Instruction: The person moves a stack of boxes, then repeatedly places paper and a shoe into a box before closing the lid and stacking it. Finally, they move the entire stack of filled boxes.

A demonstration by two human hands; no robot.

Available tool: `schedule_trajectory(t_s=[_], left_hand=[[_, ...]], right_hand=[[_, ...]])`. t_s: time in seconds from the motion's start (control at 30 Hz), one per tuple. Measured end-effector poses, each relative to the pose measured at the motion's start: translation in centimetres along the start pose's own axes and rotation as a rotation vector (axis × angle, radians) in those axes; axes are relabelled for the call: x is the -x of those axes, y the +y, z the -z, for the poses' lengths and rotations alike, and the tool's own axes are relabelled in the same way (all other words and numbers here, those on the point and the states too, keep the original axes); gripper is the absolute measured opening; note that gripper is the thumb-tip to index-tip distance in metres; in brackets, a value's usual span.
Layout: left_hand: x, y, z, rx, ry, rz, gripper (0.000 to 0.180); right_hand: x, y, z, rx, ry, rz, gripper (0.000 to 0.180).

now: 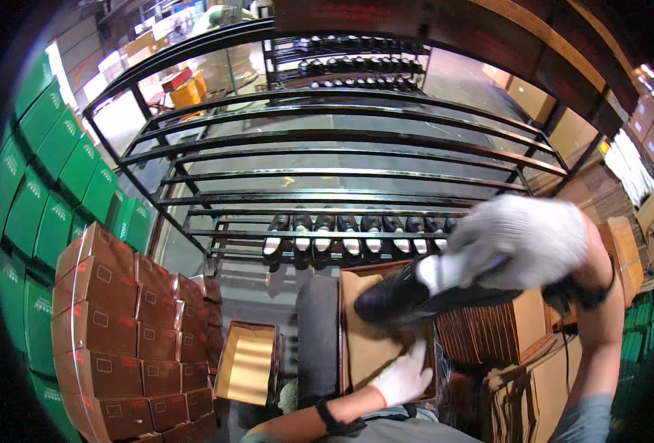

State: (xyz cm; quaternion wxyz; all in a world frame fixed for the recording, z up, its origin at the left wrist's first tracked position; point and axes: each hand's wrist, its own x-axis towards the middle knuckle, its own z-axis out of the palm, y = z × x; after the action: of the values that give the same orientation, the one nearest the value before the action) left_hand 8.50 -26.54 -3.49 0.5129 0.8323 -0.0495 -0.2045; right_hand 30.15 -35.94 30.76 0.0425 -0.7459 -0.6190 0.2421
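Holding a black shoe (408, 295) over an open cardboard box (371, 347), we see the right hand (522, 244), in a white glove, wrapped around the shoe's rear part; its grip is closed on the shoe, though motion blur hides the exact finger placement. The left hand (402, 378), also gloved, rests flat on the box's inner wall near the lower edge, fingers spread, holding nothing that we can make out. The shoe hangs tilted, toe toward the left, above the box and apparently not yet touching it. Beside the box stands a dark rounded cushion (318, 340), and farther left another open box (247, 363) lies near a stack of brown boxes (131, 340). Behind, a metal rack (342, 177) carries a row of shoes (349, 232). We judge the main risk to be the toe catching the box's rim, tipping a box steadied only by one hand; a loose hold could also drop the shoe.
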Motion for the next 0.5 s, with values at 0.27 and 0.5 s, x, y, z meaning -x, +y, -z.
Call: schedule_trajectory(t_s=[0.27,0.5], left_hand=[[1.4,4.0,10.3,-0.285,0.674,-0.513,0.064],[-7.6,-3.8,11.8,-0.521,0.329,-0.380,0.083]], right_hand=[[-8.5,6.2,-15.2,-0.162,0.711,0.137,0.064],[20.3,11.2,-43.7,-0.005,0.550,-1.515,0.062]])
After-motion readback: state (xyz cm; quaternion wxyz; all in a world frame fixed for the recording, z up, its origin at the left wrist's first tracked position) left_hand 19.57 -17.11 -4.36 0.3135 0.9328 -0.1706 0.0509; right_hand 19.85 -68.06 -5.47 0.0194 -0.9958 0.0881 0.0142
